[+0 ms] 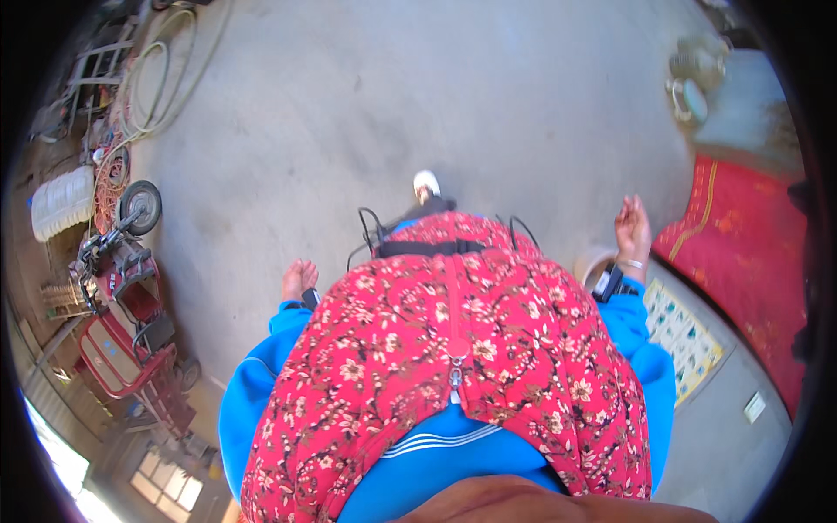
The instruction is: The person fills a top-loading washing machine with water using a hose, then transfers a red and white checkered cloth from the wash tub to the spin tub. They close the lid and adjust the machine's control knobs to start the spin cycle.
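My left hand (299, 281) hangs beside my body over the concrete floor (392, 98), empty, its fingers loosely curled. On the other side, my right hand (633, 229) is held out from my hip with the palm partly showing and nothing in it. A silvery bracelet (630, 263) circles that wrist. Dark devices are strapped at both wrists, over blue sleeves. Between the hands is my red floral vest (444, 314), with a black belt (428, 248) across it. One white shoe (426, 183) shows ahead of me.
To the left stand a red cargo tricycle (131, 307), a coiled hose (153, 85) and a white ribbed bundle (63, 202). Along the right are a red patterned cloth (739, 255), a patterned panel (683, 333) and a pale round object (594, 263) near my right wrist.
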The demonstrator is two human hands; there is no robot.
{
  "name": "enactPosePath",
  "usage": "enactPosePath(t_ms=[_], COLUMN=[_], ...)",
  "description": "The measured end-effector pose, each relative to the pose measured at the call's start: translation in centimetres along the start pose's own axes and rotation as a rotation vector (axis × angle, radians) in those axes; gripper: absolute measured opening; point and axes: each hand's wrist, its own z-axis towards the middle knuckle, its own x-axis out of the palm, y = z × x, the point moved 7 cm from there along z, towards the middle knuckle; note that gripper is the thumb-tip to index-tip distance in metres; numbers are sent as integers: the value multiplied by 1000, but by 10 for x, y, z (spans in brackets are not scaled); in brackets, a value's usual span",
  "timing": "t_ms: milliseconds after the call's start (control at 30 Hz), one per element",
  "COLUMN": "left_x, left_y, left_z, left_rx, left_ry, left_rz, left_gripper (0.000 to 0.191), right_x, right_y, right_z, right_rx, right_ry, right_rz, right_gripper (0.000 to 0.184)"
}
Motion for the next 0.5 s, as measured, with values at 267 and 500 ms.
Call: enactPosePath(t_ms=[267,500], left_x=[-34,67], left_y=[-308,-438], left_z=[-381,-662], left_rx=[174,362], left_ry=[74,391], left_rz=[153,451], left_gripper=[55,54], right_x=[68,-97], right_y=[299,392], right_z=[-306,-505], right_rx=[-32,270], right_ry=[-172,-226], right_rz=[-42,102], right_gripper=[35,24])
